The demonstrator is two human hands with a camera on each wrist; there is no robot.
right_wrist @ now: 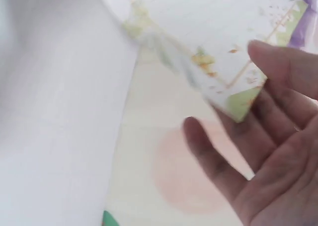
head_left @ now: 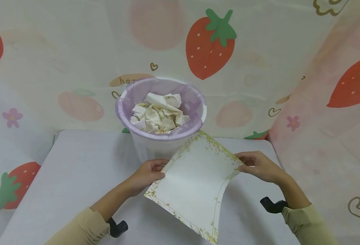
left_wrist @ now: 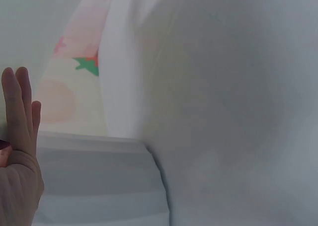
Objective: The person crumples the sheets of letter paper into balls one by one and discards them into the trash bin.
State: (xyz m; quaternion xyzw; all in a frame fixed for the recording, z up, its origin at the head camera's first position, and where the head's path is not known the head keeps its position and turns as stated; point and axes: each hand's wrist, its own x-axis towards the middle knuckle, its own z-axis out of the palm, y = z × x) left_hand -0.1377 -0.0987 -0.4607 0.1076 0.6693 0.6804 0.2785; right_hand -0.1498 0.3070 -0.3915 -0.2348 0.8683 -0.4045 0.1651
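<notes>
A sheet of decorated paper (head_left: 195, 180) with a yellow-green and brown floral border is held up in front of the bin, bowed along its length. My left hand (head_left: 147, 175) pinches its left edge. At the right corner, my right hand (head_left: 261, 166) grips it between thumb and fingers. The right wrist view shows the thumb over the patterned corner of the paper (right_wrist: 208, 52), with fingers of the right hand (right_wrist: 283, 156) behind it and one finger extended apart. In the left wrist view, the left hand (left_wrist: 22, 166) is at the left edge, its grip mostly hidden.
Behind the paper stands a white bin (head_left: 150, 148) with a purple liner (head_left: 125, 115), holding several crumpled papers (head_left: 160, 114). It rests on a table with a white cover (head_left: 91, 163). A strawberry-print cloth (head_left: 259, 68) hangs around the back and sides.
</notes>
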